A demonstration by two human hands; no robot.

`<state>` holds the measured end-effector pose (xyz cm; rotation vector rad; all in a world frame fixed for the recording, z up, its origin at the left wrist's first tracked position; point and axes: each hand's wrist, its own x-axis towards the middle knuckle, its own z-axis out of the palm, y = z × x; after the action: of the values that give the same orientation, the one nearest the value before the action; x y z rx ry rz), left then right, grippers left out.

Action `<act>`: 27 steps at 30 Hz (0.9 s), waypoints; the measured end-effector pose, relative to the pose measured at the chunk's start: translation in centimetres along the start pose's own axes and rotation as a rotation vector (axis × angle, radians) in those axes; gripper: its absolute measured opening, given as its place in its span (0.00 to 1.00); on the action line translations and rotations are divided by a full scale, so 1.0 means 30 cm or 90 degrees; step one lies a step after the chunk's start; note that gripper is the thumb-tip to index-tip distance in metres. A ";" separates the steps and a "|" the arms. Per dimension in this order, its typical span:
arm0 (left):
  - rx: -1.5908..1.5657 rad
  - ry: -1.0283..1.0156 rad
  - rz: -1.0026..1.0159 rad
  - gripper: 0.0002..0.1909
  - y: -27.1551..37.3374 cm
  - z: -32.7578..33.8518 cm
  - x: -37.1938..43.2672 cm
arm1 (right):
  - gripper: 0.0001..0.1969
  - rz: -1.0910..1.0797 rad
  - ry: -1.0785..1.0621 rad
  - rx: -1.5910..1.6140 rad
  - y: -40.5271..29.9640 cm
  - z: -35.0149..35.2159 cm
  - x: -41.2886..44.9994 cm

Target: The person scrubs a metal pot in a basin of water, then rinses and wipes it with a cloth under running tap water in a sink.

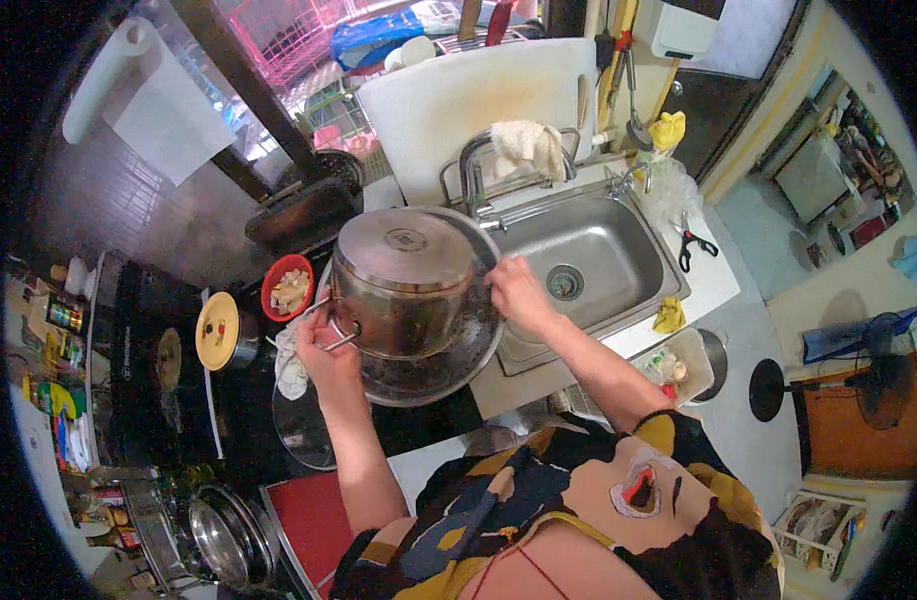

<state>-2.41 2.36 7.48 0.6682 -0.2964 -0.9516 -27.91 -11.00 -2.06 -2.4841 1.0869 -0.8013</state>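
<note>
A stainless steel pot (409, 307) is upside down over a wide metal basin (484, 330), its flat base with a stamped round mark facing up. My left hand (329, 356) is closed around the pot's wire loop handle (341, 342) on the left side. At the basin's right rim, my right hand (522, 295) is closed with bent fingers on the edge; what lies under the fingertips is hidden. A white cloth (290, 367) lies just left of my left hand. Below it a glass lid (299, 424) rests on the black stovetop. The pot's mouth is hidden inside the basin.
Right of the basin is a stainless sink (597, 251) with a faucet (473, 176). Scissors (695, 247) and a yellow-green cloth (669, 315) lie on the counter. At left stand a red bowl of food pieces (288, 288) and a pot with a yellow cover (219, 330).
</note>
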 end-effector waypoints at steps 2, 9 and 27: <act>0.016 0.009 -0.016 0.20 -0.045 0.064 -0.043 | 0.09 0.051 0.089 0.060 0.071 -0.037 -0.014; -0.031 -0.039 -0.133 0.23 -0.244 0.302 -0.122 | 0.08 0.302 0.234 0.171 0.443 -0.289 -0.128; 0.128 0.128 -0.213 0.22 -1.061 0.230 -0.012 | 0.19 -0.231 -0.067 -0.006 0.280 -0.150 0.228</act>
<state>-26.89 -12.85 -7.73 1.0123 -0.1029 -1.1722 -31.62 -21.94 -0.04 -2.7373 0.6120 -0.7475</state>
